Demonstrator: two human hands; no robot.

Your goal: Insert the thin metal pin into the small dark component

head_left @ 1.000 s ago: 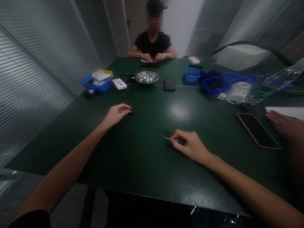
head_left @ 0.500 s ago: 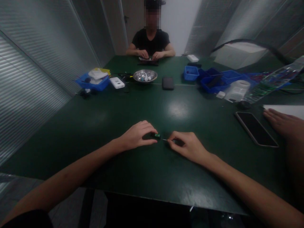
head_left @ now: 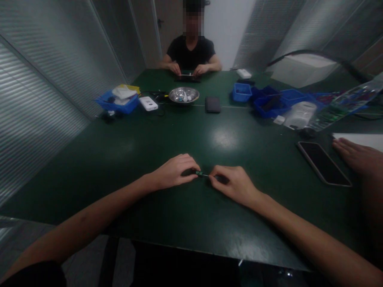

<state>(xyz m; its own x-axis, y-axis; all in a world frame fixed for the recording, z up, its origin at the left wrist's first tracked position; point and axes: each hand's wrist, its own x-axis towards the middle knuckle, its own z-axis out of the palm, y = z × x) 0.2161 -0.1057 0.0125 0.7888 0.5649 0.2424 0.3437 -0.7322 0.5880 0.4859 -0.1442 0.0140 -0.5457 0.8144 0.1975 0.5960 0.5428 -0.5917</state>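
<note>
1. Small green piece (head_left: 199,173): just above or on the green table (head_left: 176,219), in front of the wearer, between the two hands. Long axis runs mostly sideways, right end dipping slightly toward the near edge.
2. Thin pale rod (head_left: 205,175): lies nearly in line with the piece, pointing left from the right fingertips, its left end at the green piece. Touching or inserted: cannot tell at this size.
3. Left hand (head_left: 175,171): thumb and index finger arched, a dark gap behind, tips closed on the green piece. Other fingers curl above, back of hand up.
4. Right hand (head_left: 236,181): thumb and index finger form a loop, tips pinched on the rod. Remaining fingers folded, partly hidden.
5. Hands near each other, apart; only piece and rod span the space.
6. Phone (head_left: 324,163) well to the right, beside a co-worker's hand (head_left: 357,153); metal bowl (head_left: 178,100) farther off.
</note>
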